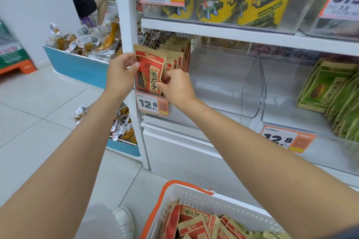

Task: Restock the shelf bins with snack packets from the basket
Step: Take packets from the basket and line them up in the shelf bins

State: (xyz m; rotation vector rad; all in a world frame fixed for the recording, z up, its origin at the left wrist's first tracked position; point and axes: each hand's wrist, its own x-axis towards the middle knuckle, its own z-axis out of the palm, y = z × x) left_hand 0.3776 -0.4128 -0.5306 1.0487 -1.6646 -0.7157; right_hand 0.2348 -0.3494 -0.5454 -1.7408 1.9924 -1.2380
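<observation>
Both hands up at the clear bin. My left hand grips the left edge of the front red packet, thumb on its face. My right hand pinches its right edge, fingers curled. Row of packets stands upright just behind my hands. Price tag sits just below my right hand. Basket lies under my right forearm and holds loose packets.

Bright even light, soft shadows, wide-angle edge warp w/ blur.
</observation>
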